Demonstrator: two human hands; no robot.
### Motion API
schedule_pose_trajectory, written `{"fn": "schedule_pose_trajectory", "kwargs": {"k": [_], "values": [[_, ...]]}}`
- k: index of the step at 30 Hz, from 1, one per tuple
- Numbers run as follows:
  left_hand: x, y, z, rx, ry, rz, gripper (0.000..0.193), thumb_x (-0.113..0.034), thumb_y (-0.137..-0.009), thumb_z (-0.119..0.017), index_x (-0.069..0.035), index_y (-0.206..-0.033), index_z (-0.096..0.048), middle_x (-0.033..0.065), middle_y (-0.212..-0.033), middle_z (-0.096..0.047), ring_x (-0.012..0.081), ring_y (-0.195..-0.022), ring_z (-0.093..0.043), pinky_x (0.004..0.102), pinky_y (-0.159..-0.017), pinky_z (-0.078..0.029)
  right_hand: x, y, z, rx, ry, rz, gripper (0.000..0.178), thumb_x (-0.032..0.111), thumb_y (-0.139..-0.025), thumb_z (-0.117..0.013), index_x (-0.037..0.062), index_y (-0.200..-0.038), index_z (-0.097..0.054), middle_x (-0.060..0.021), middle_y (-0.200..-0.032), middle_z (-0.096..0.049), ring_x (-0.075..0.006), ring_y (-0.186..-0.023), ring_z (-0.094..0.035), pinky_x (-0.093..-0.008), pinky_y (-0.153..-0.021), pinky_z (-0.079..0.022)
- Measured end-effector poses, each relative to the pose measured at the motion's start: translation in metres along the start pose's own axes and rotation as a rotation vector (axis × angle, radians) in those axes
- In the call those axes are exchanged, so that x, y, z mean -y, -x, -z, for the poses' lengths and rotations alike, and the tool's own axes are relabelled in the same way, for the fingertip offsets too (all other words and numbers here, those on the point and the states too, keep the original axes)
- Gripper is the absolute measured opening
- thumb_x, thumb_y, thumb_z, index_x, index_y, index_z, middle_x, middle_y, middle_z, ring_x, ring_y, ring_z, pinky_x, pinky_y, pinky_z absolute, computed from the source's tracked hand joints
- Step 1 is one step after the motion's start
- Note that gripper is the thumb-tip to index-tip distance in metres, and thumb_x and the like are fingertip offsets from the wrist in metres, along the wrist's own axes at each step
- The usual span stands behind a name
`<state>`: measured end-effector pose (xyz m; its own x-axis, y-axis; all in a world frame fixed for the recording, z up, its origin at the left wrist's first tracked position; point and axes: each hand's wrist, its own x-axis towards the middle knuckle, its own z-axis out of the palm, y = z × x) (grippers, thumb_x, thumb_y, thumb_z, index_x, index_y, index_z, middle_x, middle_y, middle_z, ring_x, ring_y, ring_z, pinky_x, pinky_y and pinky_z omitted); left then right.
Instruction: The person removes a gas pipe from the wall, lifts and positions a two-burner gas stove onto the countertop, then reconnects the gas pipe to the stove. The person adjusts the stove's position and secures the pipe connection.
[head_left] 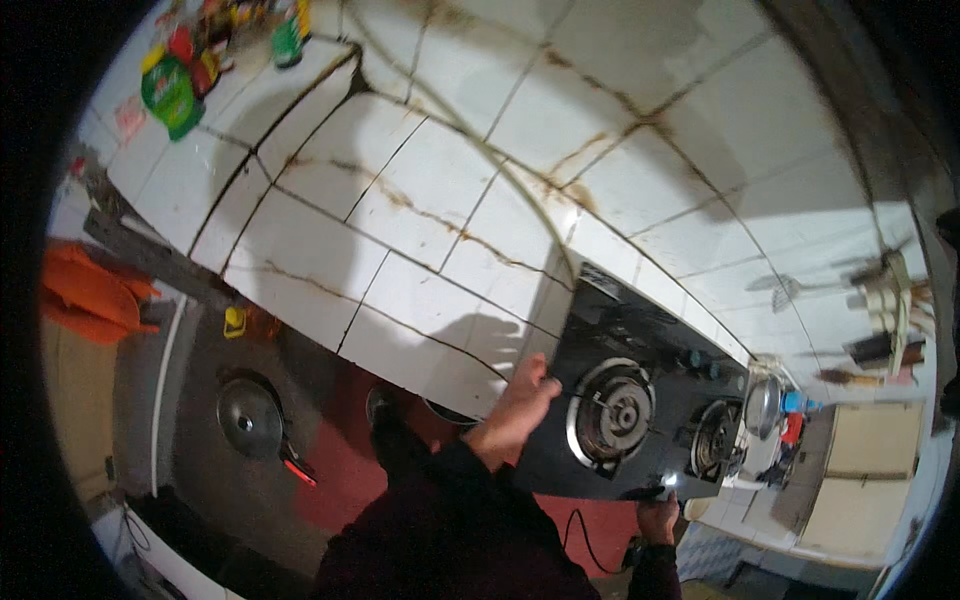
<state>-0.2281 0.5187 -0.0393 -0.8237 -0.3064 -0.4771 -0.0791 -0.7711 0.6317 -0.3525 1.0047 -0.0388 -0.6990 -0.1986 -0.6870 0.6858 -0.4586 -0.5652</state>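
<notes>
A black glass-topped gas stove [548, 452] with two round burners lies at the counter's right part. At its left edge is my left hand [512, 412], the fingers curled against the side and the thumb side toward the near burner. My right hand [657, 520] grips the front edge near the right burner, its fingertips partly hidden by the stove. The larger burner [626, 413] sits between my hands, and the smaller burner [714, 438] is farther right. A pale gas hose [490, 150] runs along the wall to the stove's back corner.
Stained white tiles [400, 250] cover the counter. Bottles, including a green one [172, 95], stand far left. A lidded pan [250, 418] with a red-black handle is on the floor beside a red mat [345, 455]. Utensils hang on the right wall; a metal pot [764, 408] stands beyond the stove.
</notes>
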Motion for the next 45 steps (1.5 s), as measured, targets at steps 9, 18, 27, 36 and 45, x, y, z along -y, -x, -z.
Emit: {"fn": "schedule_pose_trajectory", "kwargs": {"k": [9,18,27,36,45], "values": [[0.026,0.073,0.053,0.345,-0.095,0.164,0.069,-0.032,-0.102,-0.057,0.001,-0.155,-0.029,0.0259,-0.154,-0.038,0.0347,-0.145,-0.038,0.0434,-0.117,-0.033,-0.011,0.018,-0.028,-0.225,-0.408,-0.161,0.069,0.057,-0.106,-0.032,0.0094,-0.156,-0.034,-0.0133,-0.160,-0.034,-0.0358,-0.140,-0.041,-0.0540,-0.114,-0.038],[0.019,0.046,0.104,0.586,0.119,0.146,0.064,-0.026,-0.104,-0.054,0.001,-0.154,-0.027,0.0259,-0.151,-0.041,0.0345,-0.142,-0.042,0.0439,-0.117,-0.034,-0.053,0.030,-0.072,-0.274,0.818,0.017,0.067,0.063,-0.102,-0.038,0.0112,-0.143,-0.049,-0.0106,-0.141,-0.054,-0.0302,-0.124,-0.053,-0.0479,-0.106,-0.044],[-0.024,0.037,0.114,0.478,0.029,0.164,0.061,-0.025,-0.105,-0.052,0.000,-0.155,-0.027,0.0238,-0.154,-0.039,0.0331,-0.140,-0.045,0.0432,-0.114,-0.038,-0.055,0.027,-0.054,-0.166,0.566,0.049,0.069,0.068,-0.100,-0.039,0.0122,-0.138,-0.056,-0.0109,-0.130,-0.063,-0.0298,-0.116,-0.060,-0.0435,-0.102,-0.048],[-0.115,-0.007,0.102,0.214,-0.069,-0.075,0.062,-0.025,-0.104,-0.056,-0.004,-0.156,-0.028,0.0188,-0.157,-0.035,0.0294,-0.140,-0.045,0.0411,-0.112,-0.040,-0.107,-0.103,-0.151,-0.048,0.634,0.006,0.059,0.061,-0.096,-0.047,0.0074,-0.114,-0.065,-0.0128,-0.095,-0.068,-0.0261,-0.081,-0.064,-0.0415,-0.071,-0.052],[-0.249,-0.012,0.122,-0.074,-0.040,-0.403,0.069,-0.024,-0.096,-0.068,-0.002,-0.152,-0.035,0.0179,-0.155,-0.040,0.0229,-0.133,-0.048,0.0352,-0.108,-0.042,-0.145,-0.128,-0.364,0.293,0.875,0.041,0.057,0.059,-0.096,-0.049,0.0071,-0.114,-0.065,-0.0137,-0.096,-0.068,-0.0279,-0.082,-0.064,-0.0433,-0.072,-0.051]]}}
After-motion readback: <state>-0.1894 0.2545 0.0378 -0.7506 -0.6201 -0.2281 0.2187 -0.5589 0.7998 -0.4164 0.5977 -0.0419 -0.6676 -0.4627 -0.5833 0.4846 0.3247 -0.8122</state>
